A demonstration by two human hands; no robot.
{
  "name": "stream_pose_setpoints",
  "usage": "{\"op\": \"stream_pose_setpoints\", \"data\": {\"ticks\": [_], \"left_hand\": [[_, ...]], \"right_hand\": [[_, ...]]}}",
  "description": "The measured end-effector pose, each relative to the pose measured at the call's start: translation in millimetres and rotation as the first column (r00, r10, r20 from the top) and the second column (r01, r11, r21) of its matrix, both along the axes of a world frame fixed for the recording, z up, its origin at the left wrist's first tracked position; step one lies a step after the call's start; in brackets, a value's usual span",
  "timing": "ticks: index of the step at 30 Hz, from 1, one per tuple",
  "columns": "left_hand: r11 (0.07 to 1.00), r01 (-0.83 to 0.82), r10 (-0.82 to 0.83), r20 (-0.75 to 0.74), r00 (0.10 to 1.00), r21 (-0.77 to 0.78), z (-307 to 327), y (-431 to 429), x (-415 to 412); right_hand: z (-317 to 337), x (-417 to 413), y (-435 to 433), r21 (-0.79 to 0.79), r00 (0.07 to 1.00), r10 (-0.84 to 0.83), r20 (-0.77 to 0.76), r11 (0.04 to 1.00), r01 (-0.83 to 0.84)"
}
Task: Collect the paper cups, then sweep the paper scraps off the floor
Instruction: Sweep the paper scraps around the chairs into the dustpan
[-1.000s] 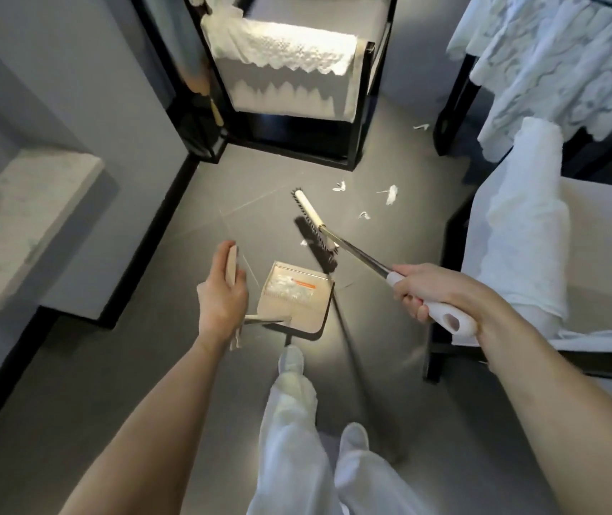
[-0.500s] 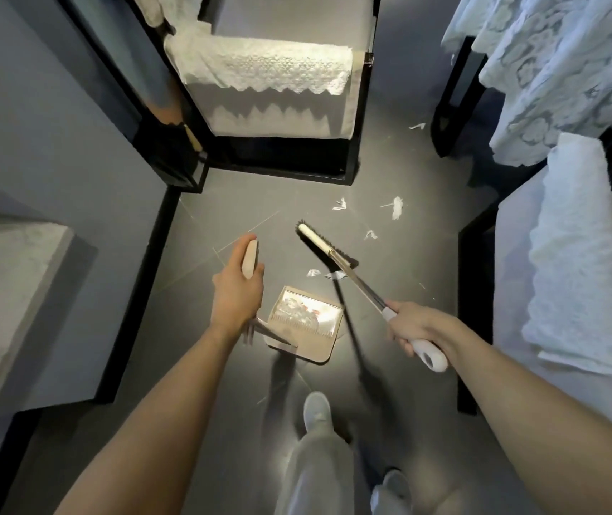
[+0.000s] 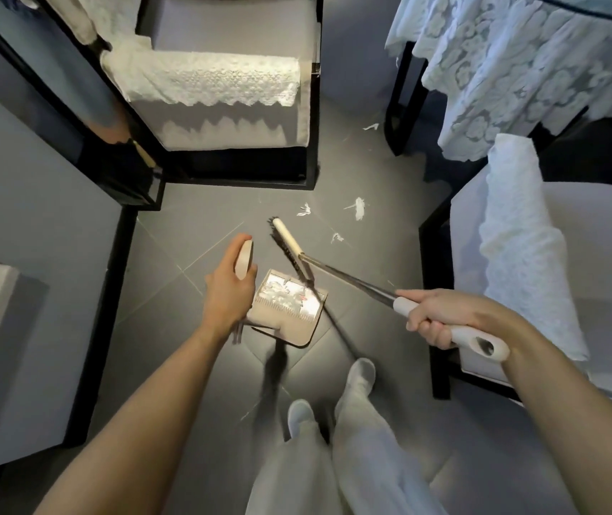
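Scraps (image 3: 358,210) lie on the floor (image 3: 193,224) just beyond the broom (image 3: 289,247), and one more lies far off by the desk (image 3: 405,105). Others sit in the dustpan (image 3: 299,327) near the feet. The left hand (image 3: 228,291) has its fingers wrapped round the dustpan's handle, and the right hand (image 3: 434,315) is clamped on the broom's grip. No cups show. Sweeping looks about half done.

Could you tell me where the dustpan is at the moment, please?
In the head view the dustpan is on the floor at centre, ahead of the feet, its handle gripped by the left hand, the broom head at its far edge.
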State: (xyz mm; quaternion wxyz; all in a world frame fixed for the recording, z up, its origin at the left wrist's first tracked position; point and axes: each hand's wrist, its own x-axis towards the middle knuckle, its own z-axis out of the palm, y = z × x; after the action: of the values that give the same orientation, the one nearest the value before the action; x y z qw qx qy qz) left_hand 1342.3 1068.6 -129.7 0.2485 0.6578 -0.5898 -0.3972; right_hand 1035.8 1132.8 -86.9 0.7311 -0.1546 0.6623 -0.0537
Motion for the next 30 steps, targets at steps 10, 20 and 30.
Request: {"op": "stream_pose_setpoints", "data": {"ticks": [10,20,30], "left_hand": [[0.998,0.057,-0.056,-0.022,0.998,0.011,-9.3,-72.1,-79.9],[0.999,-0.028,0.027,0.038,0.999,0.028,-20.0,-154.4,-128.0],[0.999,0.023,-0.023,0.003,1.000,0.046,-8.8,-195.5,-148.2]], "right_hand": [[-10.7,-91.2,-92.7,-0.161,0.959,-0.207,-0.194,0.971,0.177],[-53.4,-143.2,-222.0,-0.151,0.930,-0.079,-0.358,0.988,0.025],[-38.3,-116.5,-183.2,0.114,0.993,-0.014,-0.120,0.993,0.028]]}}
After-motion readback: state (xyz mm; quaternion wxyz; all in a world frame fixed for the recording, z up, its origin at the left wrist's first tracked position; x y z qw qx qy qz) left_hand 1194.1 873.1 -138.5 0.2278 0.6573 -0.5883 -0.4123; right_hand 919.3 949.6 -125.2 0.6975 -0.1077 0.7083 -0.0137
